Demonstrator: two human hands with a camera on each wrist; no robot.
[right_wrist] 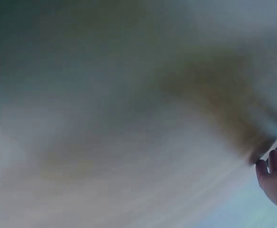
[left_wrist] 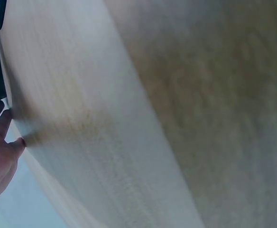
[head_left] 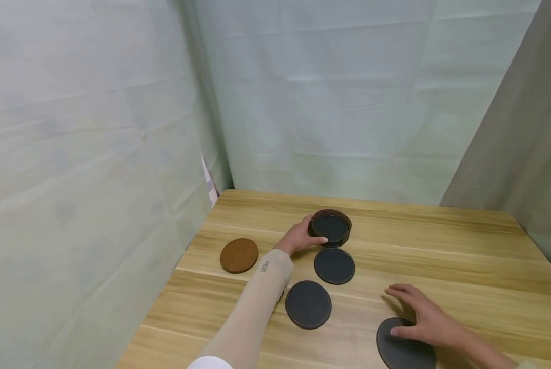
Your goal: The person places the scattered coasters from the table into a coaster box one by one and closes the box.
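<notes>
Steadying a round brown leather coaster holder (head_left: 330,227) just above the middle of the frame, the person's left hand (head_left: 298,238) curled its fingers round the holder's near-left wall, a dark coaster already lying inside. The right hand (head_left: 426,320), at the lower right, lay flat with fingers spread, its palm resting on a round black leather coaster (head_left: 404,344) near the edge of the light wooden tabletop (head_left: 464,251). Two more black coasters (head_left: 334,265) (head_left: 308,304) lay loose between the hands, and a round brown coaster (head_left: 239,254) sat apart at the left. The work appeared to be at the gathering stage; the next move likely called for lifting the covered coaster's edge and carrying it up-frame to the holder.
</notes>
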